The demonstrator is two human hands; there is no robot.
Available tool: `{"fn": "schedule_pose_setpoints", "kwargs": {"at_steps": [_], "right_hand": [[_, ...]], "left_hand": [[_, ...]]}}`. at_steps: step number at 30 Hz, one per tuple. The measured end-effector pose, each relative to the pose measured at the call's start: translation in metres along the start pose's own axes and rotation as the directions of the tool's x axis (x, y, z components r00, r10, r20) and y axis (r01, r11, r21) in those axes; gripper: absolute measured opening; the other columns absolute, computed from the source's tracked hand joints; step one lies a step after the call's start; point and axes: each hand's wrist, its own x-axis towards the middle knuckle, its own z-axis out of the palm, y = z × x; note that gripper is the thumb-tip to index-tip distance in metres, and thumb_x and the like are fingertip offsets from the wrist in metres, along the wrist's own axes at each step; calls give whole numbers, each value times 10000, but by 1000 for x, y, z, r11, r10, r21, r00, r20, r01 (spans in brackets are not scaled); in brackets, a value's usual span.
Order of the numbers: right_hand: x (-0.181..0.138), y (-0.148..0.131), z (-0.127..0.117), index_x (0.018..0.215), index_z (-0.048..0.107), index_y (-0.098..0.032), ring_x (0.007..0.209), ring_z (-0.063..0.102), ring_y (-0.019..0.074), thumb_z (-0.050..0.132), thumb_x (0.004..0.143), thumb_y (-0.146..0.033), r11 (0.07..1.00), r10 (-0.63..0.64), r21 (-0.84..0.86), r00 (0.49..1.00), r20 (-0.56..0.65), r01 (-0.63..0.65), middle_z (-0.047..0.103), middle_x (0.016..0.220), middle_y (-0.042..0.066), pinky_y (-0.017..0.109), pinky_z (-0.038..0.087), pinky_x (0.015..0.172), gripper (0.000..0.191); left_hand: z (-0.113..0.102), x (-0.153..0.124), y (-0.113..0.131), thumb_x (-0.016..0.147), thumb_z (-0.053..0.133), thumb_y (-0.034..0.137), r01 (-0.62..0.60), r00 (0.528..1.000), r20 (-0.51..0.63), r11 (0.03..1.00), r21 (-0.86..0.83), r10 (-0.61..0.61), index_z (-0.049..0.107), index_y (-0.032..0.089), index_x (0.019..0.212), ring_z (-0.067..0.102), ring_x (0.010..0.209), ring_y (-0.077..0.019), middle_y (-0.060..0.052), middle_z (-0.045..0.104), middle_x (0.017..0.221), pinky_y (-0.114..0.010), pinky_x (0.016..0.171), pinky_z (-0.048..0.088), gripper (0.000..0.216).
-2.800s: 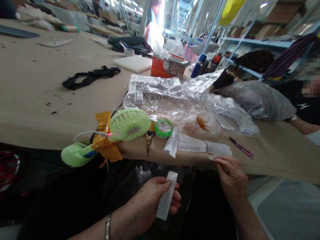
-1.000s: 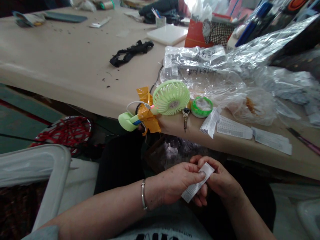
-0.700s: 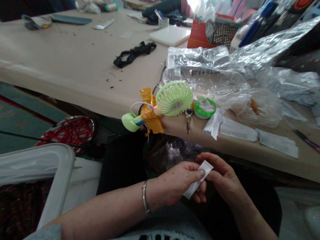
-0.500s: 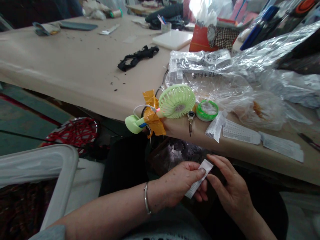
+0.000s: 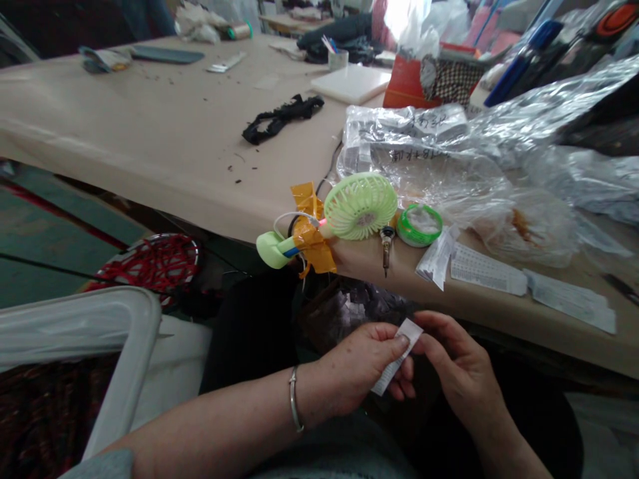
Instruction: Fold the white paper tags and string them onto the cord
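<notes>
Just below the front edge of the table (image 5: 174, 146), over the lap, the left hand (image 5: 362, 356) is pinching a narrow printed strip (image 5: 392, 369) between its thumb and curled fingers, the strip slanting up toward the right hand (image 5: 459, 372). That right hand is curving around the free upper end, thumb and forefinger close together; whether its fingertips are touching the paper I cannot tell. A metal bangle (image 5: 294, 399) is circling the left wrist.

Beyond the hands, pale scraps (image 5: 349, 306) are lying beneath the table; should the left thumb be slackening, the strip could be slipping down among them. At the table's edge, a tool with a bare metal tip (image 5: 386, 249) is pointing toward the lap; if it is hot, a careless reach could be burning skin or paper. Beside it, a green fan (image 5: 360, 206) is sitting strapped with orange tape (image 5: 313, 243), and its draught, if running, could be scattering the laid-out strips (image 5: 486, 269).

Fine print is covering both the pinched strip and the laid-out ones, too small for reading. Farther back, a clear plastic bag (image 5: 424, 153) is bearing black handwriting, too crumpled for making out surely. No brand is showing legibly.
</notes>
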Motion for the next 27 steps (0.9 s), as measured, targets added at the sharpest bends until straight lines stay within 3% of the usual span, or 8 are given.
{"fn": "schedule_pose_setpoints", "kwargs": {"at_steps": [2,5,11,14,16,20,27], "right_hand": [[3,-2,5,860,651,-207,600,638,119,643,812,-372,989,100,105,995,12,-101,678,707,-7,189,524,565,172],[7,-3,12,720,635,-194,536,571,99,665,776,-377,977,152,152,988,-16,-148,626,614,-20,174,474,510,193],[14,0,19,699,634,-188,541,527,101,659,775,-391,970,202,140,979,-18,-198,598,611,-19,192,438,519,218],[20,-2,23,691,629,-187,543,516,109,671,766,-414,955,225,193,974,20,-224,581,602,-22,208,433,528,243],[26,-3,27,690,628,-187,549,520,115,687,752,-427,932,241,261,968,67,-250,581,600,-21,217,433,534,255],[37,-5,40,717,653,-183,585,514,111,714,735,-423,906,239,338,967,91,-256,590,627,-19,209,420,551,249],[50,-5,59,739,661,-185,599,494,97,700,762,-421,896,195,409,981,-18,-171,563,619,-33,201,401,572,240]], "left_hand": [[0,0,0,796,592,442,-24,1000,-20,1000,19,24,554,151,811,546,478,-80,30,543,605,-189,476,417,293],[-1,0,1,808,567,439,-45,998,-50,998,52,47,536,152,767,532,478,-78,26,537,597,-191,477,406,292],[-5,2,2,840,505,428,-62,994,-84,992,113,72,523,162,770,521,498,-93,23,534,594,-218,510,410,276],[-12,3,6,860,479,370,-120,983,-107,962,245,150,548,150,748,515,563,-97,6,551,627,-232,575,417,256],[-19,4,10,847,499,294,-200,954,-134,903,380,267,568,143,721,499,616,-95,9,546,653,-223,610,402,208],[-31,3,23,839,513,217,-316,853,-153,728,609,498,636,144,792,511,703,-105,9,582,723,-214,646,389,151],[-38,2,48,889,498,236,-335,744,-103,503,797,660,658,156,785,551,651,-88,13,631,698,-183,621,400,207]]}}
